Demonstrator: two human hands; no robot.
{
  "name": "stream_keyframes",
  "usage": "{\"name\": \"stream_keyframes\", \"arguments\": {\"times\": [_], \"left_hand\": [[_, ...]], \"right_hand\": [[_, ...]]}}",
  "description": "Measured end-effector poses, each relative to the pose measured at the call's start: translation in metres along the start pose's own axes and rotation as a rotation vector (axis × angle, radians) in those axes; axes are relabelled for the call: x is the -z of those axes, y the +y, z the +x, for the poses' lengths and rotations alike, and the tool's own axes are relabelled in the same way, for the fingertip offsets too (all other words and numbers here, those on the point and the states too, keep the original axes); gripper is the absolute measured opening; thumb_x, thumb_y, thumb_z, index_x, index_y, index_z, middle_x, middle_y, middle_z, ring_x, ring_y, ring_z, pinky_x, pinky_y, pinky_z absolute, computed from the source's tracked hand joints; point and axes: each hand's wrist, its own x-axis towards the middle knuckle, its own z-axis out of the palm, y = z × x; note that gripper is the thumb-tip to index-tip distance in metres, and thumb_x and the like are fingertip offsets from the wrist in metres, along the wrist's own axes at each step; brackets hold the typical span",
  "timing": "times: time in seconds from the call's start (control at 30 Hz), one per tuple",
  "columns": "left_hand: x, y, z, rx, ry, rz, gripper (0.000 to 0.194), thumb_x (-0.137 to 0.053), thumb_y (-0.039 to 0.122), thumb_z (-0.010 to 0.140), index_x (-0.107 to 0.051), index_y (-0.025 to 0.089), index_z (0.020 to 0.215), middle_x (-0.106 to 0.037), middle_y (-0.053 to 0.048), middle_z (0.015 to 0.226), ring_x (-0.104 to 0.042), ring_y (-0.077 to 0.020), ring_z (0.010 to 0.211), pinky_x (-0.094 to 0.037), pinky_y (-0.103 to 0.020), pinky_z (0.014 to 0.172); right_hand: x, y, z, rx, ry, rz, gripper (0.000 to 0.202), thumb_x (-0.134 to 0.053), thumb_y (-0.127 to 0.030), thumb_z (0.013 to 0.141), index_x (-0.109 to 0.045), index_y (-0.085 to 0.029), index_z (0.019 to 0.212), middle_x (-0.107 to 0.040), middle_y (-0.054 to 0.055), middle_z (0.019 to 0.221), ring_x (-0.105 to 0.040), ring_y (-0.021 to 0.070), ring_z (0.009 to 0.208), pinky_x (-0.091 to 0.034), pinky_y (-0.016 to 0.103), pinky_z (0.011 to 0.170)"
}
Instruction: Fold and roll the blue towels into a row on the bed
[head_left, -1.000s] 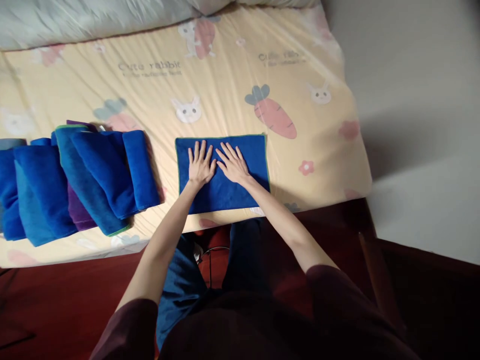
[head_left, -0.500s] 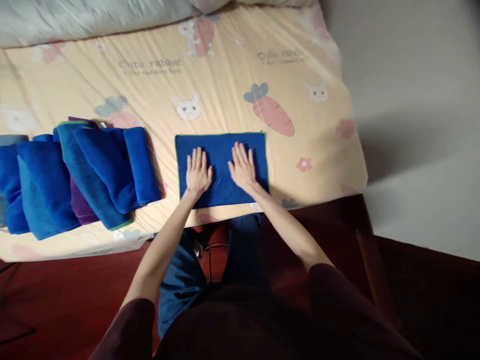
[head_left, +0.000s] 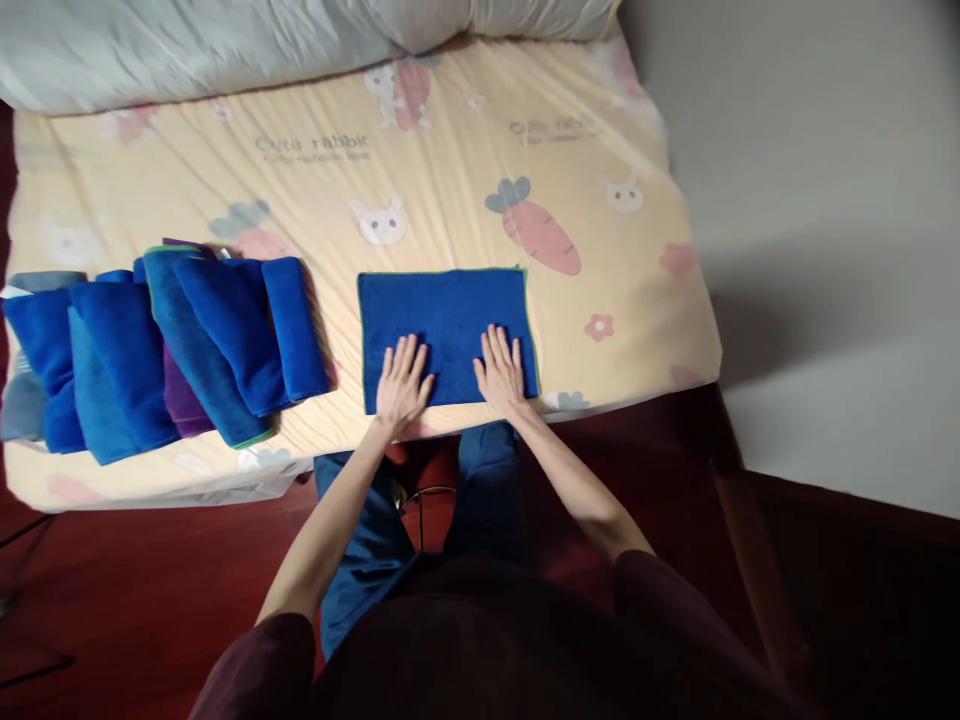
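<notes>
A blue cloth (head_left: 450,305) with a thin green edge lies flat, as a rectangle, near the front edge of the bed. My left hand (head_left: 403,383) rests flat on its lower left part, fingers apart and pointing away from me. On the lower right part lies my right hand (head_left: 501,372), also flat with its fingers spread. Neither hand grips anything. To the left is an overlapping row of several folded cloths, among them a bright blue one (head_left: 298,325), a purple one (head_left: 184,395) and a grey-blue one (head_left: 24,400).
The bed (head_left: 450,170) has a yellow sheet printed with rabbits and carrots. A pale grey quilt (head_left: 225,45) lies along its far side. A light wall (head_left: 825,250) stands at the right, and dark red floor (head_left: 165,590) shows below the bed.
Both hands have slid toward me over the blue cloth, from its middle to its near part. The view has shifted slightly, showing more of the bed's left side.
</notes>
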Motion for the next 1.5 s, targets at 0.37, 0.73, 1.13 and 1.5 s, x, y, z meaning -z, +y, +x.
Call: {"name": "stream_keyframes", "arguments": {"times": [0.37,0.73,1.13,1.5], "left_hand": [[-0.012,0.017,-0.029,-0.107,-0.096,-0.001,0.065,-0.044,0.043,0.102,-0.032,0.02,0.161,-0.018,-0.011,0.17,-0.016,-0.0288,0.159,-0.014,-0.055,0.129],[-0.008,0.012,-0.032,-0.158,-0.132,-0.005,0.072,-0.048,0.052,0.1,-0.031,0.019,0.162,-0.017,-0.012,0.17,-0.015,-0.0301,0.159,-0.014,-0.054,0.129],[0.005,-0.023,-0.051,-0.193,-0.154,-0.072,0.059,-0.045,0.031,0.1,-0.041,0.021,0.157,-0.038,-0.009,0.163,-0.03,-0.024,0.155,-0.022,-0.05,0.13],[0.006,-0.072,-0.08,-0.05,0.062,-0.191,0.045,-0.04,0.015,0.096,-0.065,0.021,0.133,-0.065,-0.012,0.139,-0.053,-0.0254,0.14,-0.035,-0.06,0.122]], "right_hand": [[-0.002,-0.003,-0.046,0.191,-0.153,0.021,0.074,-0.039,-0.041,0.106,-0.006,-0.014,0.166,-0.015,0.01,0.171,-0.014,0.0264,0.16,-0.014,0.054,0.131],[0.021,0.06,-0.059,0.347,-0.149,0.12,0.067,-0.05,-0.041,0.103,-0.027,-0.022,0.164,-0.036,0.006,0.164,-0.033,0.0262,0.154,-0.027,0.054,0.129],[0.025,0.101,-0.053,0.296,-0.065,0.295,0.05,-0.051,-0.012,0.091,-0.064,-0.023,0.139,-0.06,0.003,0.146,-0.054,0.0234,0.14,-0.045,0.054,0.121],[0.01,0.11,-0.055,0.27,-0.001,0.281,0.057,-0.042,-0.003,0.086,-0.069,-0.022,0.132,-0.064,0.002,0.141,-0.057,0.0192,0.137,-0.048,0.051,0.118]]}}
